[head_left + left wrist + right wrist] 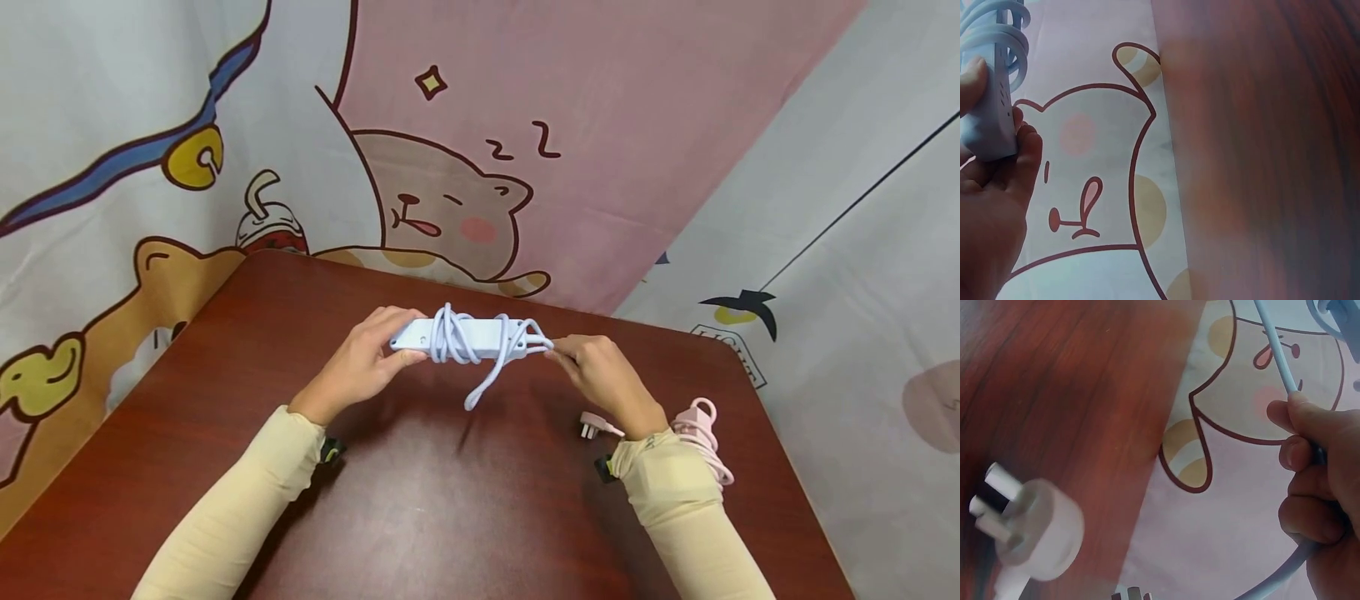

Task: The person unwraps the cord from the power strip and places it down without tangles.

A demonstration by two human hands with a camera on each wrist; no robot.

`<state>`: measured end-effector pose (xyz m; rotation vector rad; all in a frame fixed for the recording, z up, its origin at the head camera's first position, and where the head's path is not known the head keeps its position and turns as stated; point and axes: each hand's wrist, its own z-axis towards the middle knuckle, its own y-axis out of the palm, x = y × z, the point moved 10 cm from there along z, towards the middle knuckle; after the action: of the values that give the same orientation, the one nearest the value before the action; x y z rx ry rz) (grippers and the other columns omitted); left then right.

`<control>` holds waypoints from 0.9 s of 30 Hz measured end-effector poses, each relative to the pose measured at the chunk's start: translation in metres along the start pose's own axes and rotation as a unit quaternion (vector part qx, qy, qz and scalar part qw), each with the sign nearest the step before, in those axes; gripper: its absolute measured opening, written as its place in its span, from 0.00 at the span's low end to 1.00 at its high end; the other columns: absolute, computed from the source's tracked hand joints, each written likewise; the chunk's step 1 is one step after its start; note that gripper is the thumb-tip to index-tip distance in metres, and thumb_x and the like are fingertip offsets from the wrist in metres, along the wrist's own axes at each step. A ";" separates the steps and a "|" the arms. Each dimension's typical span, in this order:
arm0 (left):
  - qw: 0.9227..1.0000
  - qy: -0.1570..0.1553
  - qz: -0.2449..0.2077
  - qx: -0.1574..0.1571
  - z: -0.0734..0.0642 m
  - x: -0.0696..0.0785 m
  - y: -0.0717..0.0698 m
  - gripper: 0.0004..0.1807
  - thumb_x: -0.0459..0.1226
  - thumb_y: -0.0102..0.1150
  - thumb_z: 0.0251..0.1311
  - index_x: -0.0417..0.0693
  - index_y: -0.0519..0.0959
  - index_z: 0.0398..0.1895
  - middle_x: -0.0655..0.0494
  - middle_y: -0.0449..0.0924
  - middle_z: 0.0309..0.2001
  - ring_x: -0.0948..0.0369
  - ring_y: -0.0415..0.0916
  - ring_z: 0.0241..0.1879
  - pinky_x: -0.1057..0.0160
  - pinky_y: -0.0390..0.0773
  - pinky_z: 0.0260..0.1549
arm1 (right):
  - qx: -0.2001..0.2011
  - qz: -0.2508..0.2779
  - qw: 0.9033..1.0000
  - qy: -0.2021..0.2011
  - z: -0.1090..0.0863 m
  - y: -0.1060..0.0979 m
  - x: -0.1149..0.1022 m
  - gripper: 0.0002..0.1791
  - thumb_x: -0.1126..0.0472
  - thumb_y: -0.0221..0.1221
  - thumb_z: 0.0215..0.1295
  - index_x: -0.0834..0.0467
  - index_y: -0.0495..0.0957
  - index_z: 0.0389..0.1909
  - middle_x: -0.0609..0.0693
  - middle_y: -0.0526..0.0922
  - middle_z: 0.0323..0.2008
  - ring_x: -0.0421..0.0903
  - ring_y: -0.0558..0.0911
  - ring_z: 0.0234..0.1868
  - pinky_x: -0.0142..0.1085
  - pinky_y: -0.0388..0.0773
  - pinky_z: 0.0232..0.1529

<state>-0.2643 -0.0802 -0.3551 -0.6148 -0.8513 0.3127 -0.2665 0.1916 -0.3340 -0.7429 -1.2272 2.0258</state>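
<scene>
A pale blue-white power strip [491,337] with its cord [486,392] wound round it is held up over the table. My left hand [367,354] grips its left end, thumb on the near side and fingers on the far side. In the left wrist view, socket slots show on the power strip [991,115] beside the fingertips. At the strip's other end, my right hand [600,371] holds the cord. The right wrist view shows thumb and forefinger pinching the cord [1277,353], the other fingers curled round it. One loop of cord hangs below the strip.
On the brown table [420,517], a pink power strip [697,425] wrapped in its cord lies beyond my right forearm. A pink plug [592,423] lies near that wrist. A blurred pale pronged plug [1047,528] shows close up. Behind the table hangs a cartoon-printed curtain [600,125].
</scene>
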 end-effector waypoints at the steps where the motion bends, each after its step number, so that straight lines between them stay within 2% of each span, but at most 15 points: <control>1: 1.000 -0.001 0.003 0.003 0.000 -0.001 -0.001 0.23 0.41 0.70 0.63 0.54 0.78 0.60 0.58 0.80 0.55 0.62 0.71 0.50 0.62 0.76 0.38 | -0.004 -0.004 1.000 0.000 -0.001 0.001 0.001 0.04 0.62 0.67 0.66 0.58 0.88 0.38 0.49 0.89 0.31 0.43 0.82 0.29 0.42 0.80 0.34; 6: 1.000 -0.008 0.019 0.016 -0.003 -0.006 -0.006 0.21 0.41 0.70 0.63 0.53 0.79 0.59 0.58 0.80 0.52 0.61 0.70 0.48 0.61 0.75 0.39 | -0.028 -0.027 0.999 0.007 -0.007 0.013 0.007 0.06 0.60 0.66 0.67 0.56 0.88 0.41 0.49 0.89 0.33 0.48 0.87 0.34 0.47 0.83 0.38; 13: 0.999 -0.014 0.038 0.026 -0.003 -0.009 -0.011 0.21 0.42 0.70 0.63 0.53 0.79 0.58 0.57 0.80 0.50 0.61 0.70 0.47 0.61 0.74 0.39 | -0.068 -0.040 0.997 0.011 -0.021 0.036 0.022 0.08 0.60 0.65 0.68 0.56 0.89 0.43 0.48 0.87 0.33 0.49 0.88 0.36 0.48 0.83 0.39; 17: 0.999 -0.021 0.038 0.021 -0.001 -0.010 -0.012 0.21 0.42 0.70 0.63 0.54 0.78 0.58 0.58 0.80 0.51 0.62 0.69 0.47 0.61 0.74 0.39 | -0.067 -0.031 0.997 0.022 -0.028 0.044 0.035 0.09 0.60 0.65 0.68 0.57 0.89 0.45 0.49 0.86 0.32 0.48 0.86 0.35 0.47 0.83 0.38; 22: 0.999 -0.031 0.038 0.016 0.002 -0.012 -0.012 0.21 0.42 0.69 0.63 0.54 0.78 0.58 0.58 0.79 0.52 0.61 0.69 0.48 0.59 0.75 0.39 | -0.048 -0.038 0.998 0.009 -0.030 0.047 0.040 0.08 0.63 0.66 0.66 0.57 0.89 0.44 0.51 0.85 0.31 0.53 0.83 0.33 0.49 0.79 0.36; 27: 0.999 -0.022 0.041 0.014 0.004 -0.010 -0.011 0.21 0.42 0.69 0.63 0.51 0.78 0.59 0.57 0.80 0.51 0.60 0.69 0.48 0.59 0.74 0.40 | -0.068 -0.048 0.996 0.042 -0.032 0.057 0.046 0.09 0.63 0.66 0.66 0.54 0.89 0.46 0.50 0.89 0.38 0.55 0.84 0.40 0.54 0.76 0.40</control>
<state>-0.2737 -0.0921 -0.3529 -0.6198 -0.8638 0.4126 -0.2851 0.2243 -0.4046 -0.8103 -1.3354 1.8293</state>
